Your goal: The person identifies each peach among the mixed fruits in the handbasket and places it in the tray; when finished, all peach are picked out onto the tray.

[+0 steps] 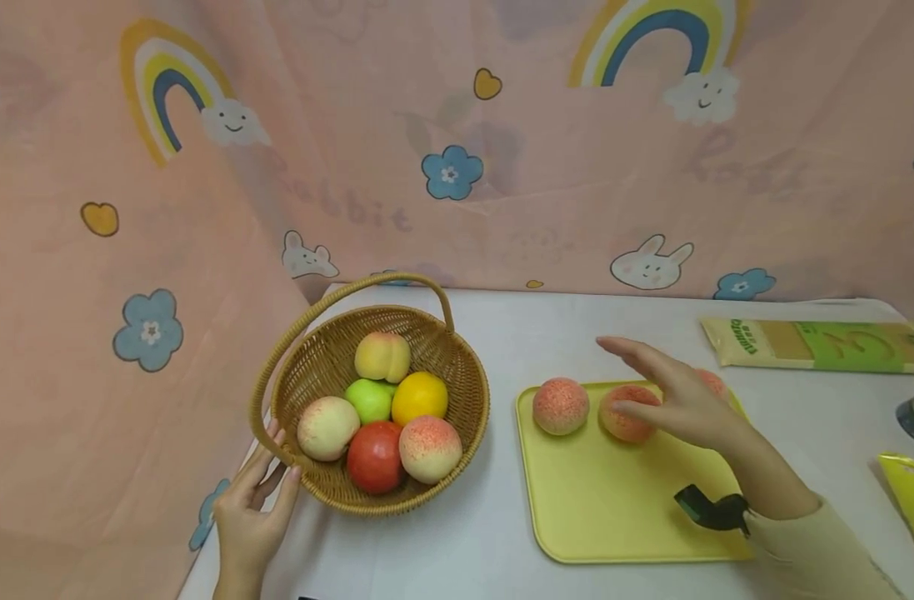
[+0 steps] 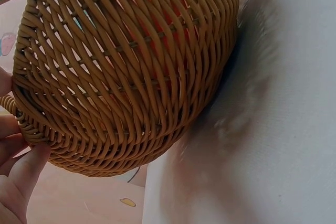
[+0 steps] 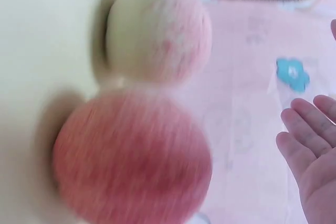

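Over the far part of the yellow tray [image 1: 614,500], the right hand [image 1: 681,404], outstretched and empty, should softly cup one of the peaches [image 1: 561,407] lying there, while the left hand [image 1: 256,508], curled on the wicker basket's [image 2: 105,87] rim, steadies it.

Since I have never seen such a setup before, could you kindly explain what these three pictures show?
There is no machine here: a person works bare-handed, wearing one camera on the head and one on each wrist. The widest picture is the head's view, looking forward and down. On the white table stand a wicker basket with six fruits and a yellow tray with three pinkish peaches; a long packet lies farther right. The left hand grips the basket's left side, so its wrist camera sees the weave close up. The right hand is over the tray, holding nothing; its wrist camera shows two peaches, slightly blurred.
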Demonstrator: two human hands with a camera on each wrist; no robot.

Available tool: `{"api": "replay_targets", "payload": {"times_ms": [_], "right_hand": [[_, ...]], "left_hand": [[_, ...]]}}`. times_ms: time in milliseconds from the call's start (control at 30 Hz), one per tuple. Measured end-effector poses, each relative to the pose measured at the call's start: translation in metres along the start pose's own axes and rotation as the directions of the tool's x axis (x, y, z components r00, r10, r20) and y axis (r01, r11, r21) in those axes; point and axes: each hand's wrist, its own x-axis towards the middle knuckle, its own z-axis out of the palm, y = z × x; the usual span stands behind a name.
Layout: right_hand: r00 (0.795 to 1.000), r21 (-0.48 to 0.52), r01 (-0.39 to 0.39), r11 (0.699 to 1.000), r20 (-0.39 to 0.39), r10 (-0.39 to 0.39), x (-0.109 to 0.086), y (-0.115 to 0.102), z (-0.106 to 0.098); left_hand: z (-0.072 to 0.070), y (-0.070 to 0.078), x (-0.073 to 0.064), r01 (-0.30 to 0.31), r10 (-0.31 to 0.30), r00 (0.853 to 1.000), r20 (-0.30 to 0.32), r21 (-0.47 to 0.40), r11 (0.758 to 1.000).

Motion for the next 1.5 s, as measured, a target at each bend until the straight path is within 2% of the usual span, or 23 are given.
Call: {"api": "replay_targets", "payload": {"times_ms": [100, 200, 333, 467, 667, 800, 867, 933, 1067, 1200, 1367, 1500], "right_hand": [[0.998, 0.033, 0.010, 0.999, 0.060, -0.012, 0.019, -0.012, 0.011], [0.992, 0.046, 0.020, 0.999, 0.127, -0.025, 0.037, -0.025, 0.021], [0.972, 0.075, 0.068, 0.995, 0.219, -0.083, 0.062, -0.040, 0.035], [0.942, 0.094, 0.121, 0.988, 0.304, -0.144, 0.086, -0.053, 0.051], [0.886, 0.091, 0.152, 0.984, 0.428, -0.176, 0.120, -0.078, 0.069], [0.853, 0.115, 0.173, 0.978, 0.480, -0.207, 0.146, -0.094, 0.082], [0.843, 0.144, 0.164, 0.976, 0.493, -0.214, 0.158, -0.100, 0.089], [0.841, 0.176, 0.143, 0.974, 0.497, -0.213, 0.169, -0.105, 0.097], [0.853, 0.194, 0.090, 0.977, 0.491, -0.176, 0.187, -0.110, 0.110], [0.859, 0.169, 0.043, 0.985, 0.498, -0.123, 0.201, -0.110, 0.119], [0.853, 0.103, -0.027, 0.994, 0.522, -0.031, 0.210, -0.108, 0.121], [0.850, 0.100, -0.059, 0.993, 0.526, -0.002, 0.217, -0.109, 0.118]], "left_hand": [[0.001, -0.001, 0.002, -0.011, 0.011, 1.000, 0.003, -0.014, 1.000], [0.001, -0.002, 0.002, 0.005, -0.005, 1.000, 0.008, -0.003, 1.000], [0.001, -0.004, 0.002, 0.019, -0.019, 1.000, 0.005, 0.023, 1.000], [0.002, -0.005, 0.002, 0.020, -0.020, 1.000, 0.008, 0.018, 1.000], [0.004, -0.005, 0.002, 0.016, -0.016, 1.000, 0.018, 0.007, 1.000], [0.004, -0.003, 0.002, 0.017, -0.017, 1.000, 0.016, 0.010, 1.000], [0.004, -0.003, 0.002, 0.007, -0.007, 1.000, 0.009, 0.011, 1.000], [0.003, -0.003, 0.001, -0.002, 0.002, 1.000, 0.003, 0.015, 1.000], [0.001, -0.002, 0.001, -0.006, 0.006, 1.000, 0.000, 0.020, 1.000], [0.000, -0.001, 0.001, -0.007, 0.007, 1.000, 0.006, 0.011, 1.000], [0.000, 0.000, 0.001, -0.003, 0.003, 1.000, 0.014, 0.023, 1.000], [-0.001, 0.000, 0.001, -0.008, 0.008, 1.000, 0.010, 0.029, 1.000]]}}
